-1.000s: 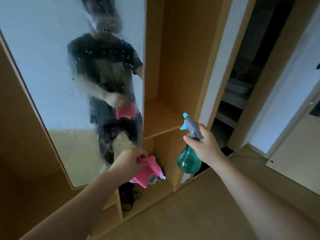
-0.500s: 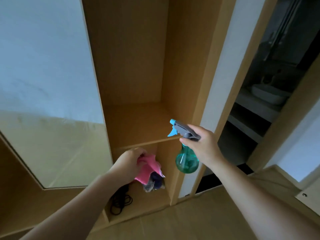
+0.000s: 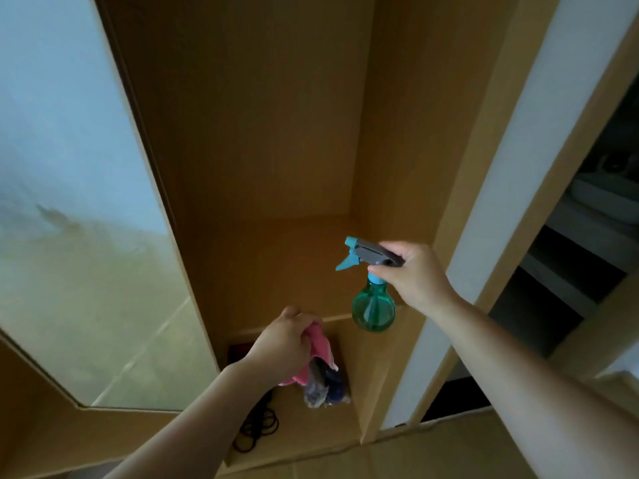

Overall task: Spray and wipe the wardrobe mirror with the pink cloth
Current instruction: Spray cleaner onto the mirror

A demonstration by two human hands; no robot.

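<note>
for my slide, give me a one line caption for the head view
Left hand grips pink cloth, right hand holds green spray bottle before open wooden shelf, mirror at left.

Dim, warm-toned wide-angle view with straight edges bowed toward the frame borders, the mirror (image 3: 69,202) at left the brightest area and hazily streaked, the alcove (image 3: 262,133) in soft shadow, the doorway (image 3: 594,236) at right dark and blurred

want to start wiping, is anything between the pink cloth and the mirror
Nothing visible does. The pink cloth is bunched in the left hand, and only open air lies between it and the mirror to its left.
</note>
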